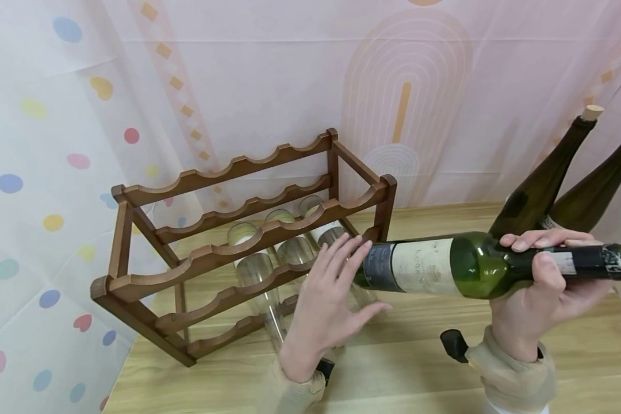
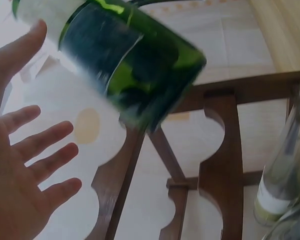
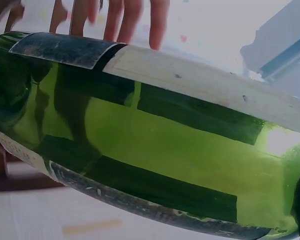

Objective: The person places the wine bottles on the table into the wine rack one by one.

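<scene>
A green wine bottle (image 1: 476,264) with a cream and dark blue label lies almost level in the head view, its neck to the right. My right hand (image 1: 540,287) grips it round the neck and shoulder. Near the bottle's base is my left hand (image 1: 328,307), fingers spread and straight; the left wrist view shows a gap between its fingers and the glass. The bottle's base overlaps the right end of a brown wooden wine rack (image 1: 238,296) in the head view. Several clear bottles (image 1: 261,282) lie on the rack's lower level, while its top scalloped rails hold none.
Two dark bottles (image 1: 540,178) stand at the right, the nearer one corked. The rack stands on a light wooden table (image 1: 403,368). Behind hangs a patterned cloth (image 1: 269,86) with pastel dots and arches.
</scene>
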The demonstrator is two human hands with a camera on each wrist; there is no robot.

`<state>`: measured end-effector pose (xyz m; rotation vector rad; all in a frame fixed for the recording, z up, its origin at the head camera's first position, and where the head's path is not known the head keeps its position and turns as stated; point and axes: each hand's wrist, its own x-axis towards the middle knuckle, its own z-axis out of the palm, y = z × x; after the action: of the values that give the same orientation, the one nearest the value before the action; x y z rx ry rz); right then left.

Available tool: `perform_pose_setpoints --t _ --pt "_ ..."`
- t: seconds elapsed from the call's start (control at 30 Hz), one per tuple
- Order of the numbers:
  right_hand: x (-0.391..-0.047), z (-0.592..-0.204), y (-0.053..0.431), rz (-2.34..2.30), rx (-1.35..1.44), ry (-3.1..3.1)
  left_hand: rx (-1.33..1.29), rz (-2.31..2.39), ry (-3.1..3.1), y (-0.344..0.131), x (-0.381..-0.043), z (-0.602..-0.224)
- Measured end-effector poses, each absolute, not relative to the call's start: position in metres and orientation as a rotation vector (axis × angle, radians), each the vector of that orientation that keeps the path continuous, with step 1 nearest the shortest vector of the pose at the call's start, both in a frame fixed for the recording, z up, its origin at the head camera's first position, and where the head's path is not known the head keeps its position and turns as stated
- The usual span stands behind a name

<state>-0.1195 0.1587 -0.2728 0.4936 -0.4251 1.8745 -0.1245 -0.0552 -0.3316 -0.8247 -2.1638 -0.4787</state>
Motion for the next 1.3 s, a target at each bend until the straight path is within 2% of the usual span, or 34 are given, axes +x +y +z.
perform_pose_setpoints --t 0.63,1.13,1.3 --pt "-0.106 -0.275 0.130 1.981 0.620 -0.340 -0.831 -0.450 -2.180 -0.037 -0.116 -0.335" --pt "-0.107 -0.287 0.138 2.109 0.694 -0.484 -0.828 -0.580 -2.113 -0.045 -0.121 -0.335" --pt "-0.106 -0.297 0.151 2.053 0.677 -0.788 -0.800 -0.589 -2.144 -0.053 -0.120 -0.333"
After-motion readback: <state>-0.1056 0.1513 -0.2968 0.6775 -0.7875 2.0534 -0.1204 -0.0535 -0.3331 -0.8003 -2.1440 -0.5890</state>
